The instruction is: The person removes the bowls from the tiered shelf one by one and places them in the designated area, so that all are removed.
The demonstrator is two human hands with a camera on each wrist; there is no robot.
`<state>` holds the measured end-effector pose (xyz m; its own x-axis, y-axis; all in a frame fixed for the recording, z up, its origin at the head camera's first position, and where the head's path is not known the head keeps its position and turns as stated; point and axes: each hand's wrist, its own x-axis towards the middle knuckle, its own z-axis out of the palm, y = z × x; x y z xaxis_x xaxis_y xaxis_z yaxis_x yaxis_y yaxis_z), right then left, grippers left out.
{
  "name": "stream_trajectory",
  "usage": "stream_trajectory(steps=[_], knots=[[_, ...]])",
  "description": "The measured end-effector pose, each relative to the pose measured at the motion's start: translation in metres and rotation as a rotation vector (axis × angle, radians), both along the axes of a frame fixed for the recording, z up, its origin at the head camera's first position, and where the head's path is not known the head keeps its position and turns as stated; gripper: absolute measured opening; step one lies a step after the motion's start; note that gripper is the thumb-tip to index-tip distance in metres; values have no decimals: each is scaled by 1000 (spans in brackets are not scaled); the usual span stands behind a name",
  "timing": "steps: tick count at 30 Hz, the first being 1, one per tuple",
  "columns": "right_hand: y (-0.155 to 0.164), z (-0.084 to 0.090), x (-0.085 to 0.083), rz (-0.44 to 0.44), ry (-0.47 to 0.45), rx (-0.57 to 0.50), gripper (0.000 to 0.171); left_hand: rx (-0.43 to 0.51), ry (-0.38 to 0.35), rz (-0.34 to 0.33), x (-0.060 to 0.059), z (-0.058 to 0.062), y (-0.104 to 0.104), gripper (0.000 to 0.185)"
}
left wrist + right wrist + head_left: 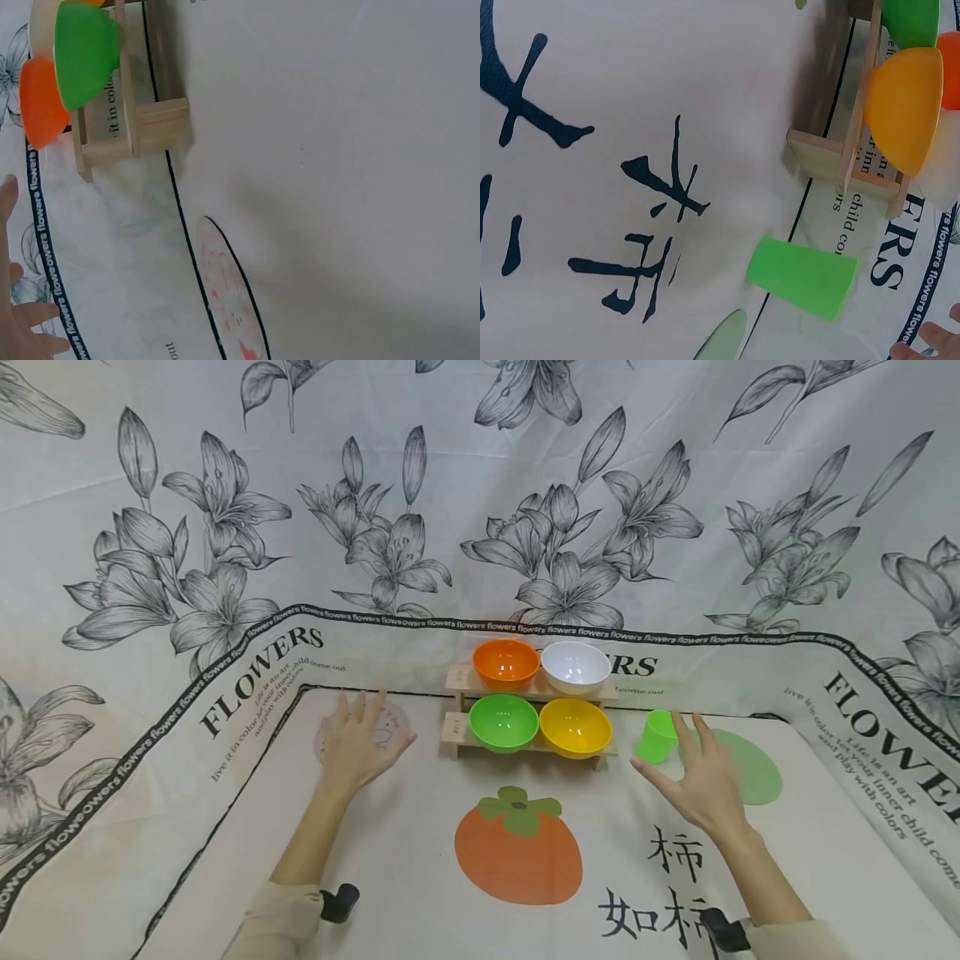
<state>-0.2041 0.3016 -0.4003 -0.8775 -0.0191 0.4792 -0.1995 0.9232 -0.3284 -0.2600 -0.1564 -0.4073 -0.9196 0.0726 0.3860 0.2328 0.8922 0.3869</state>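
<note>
The right hand (701, 781), its fingers apart and holding nothing, hovers just beside the green cup (657, 737) standing on the bench (405, 860), while the left hand (358, 741) is spread flat.

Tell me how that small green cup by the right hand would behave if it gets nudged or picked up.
The green cup looks like thin plastic, so probably light and stiff. It stands mouth down on its wider rim, so a nudge would likely slide it across the cloth rather than tip it. Its smooth tapered wall may slip upward through a loose grip of the right hand.
</note>
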Motion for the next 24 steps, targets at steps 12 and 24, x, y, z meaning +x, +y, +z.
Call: stream_trajectory(steps=[12, 24], knots=[[-21, -24, -22, 123, -149, -149, 90, 29, 169, -12, -14, -25, 14, 64], [-37, -50, -43, 240, -107, -312, 86, 202, 46, -158, -37, -58, 41, 54]])
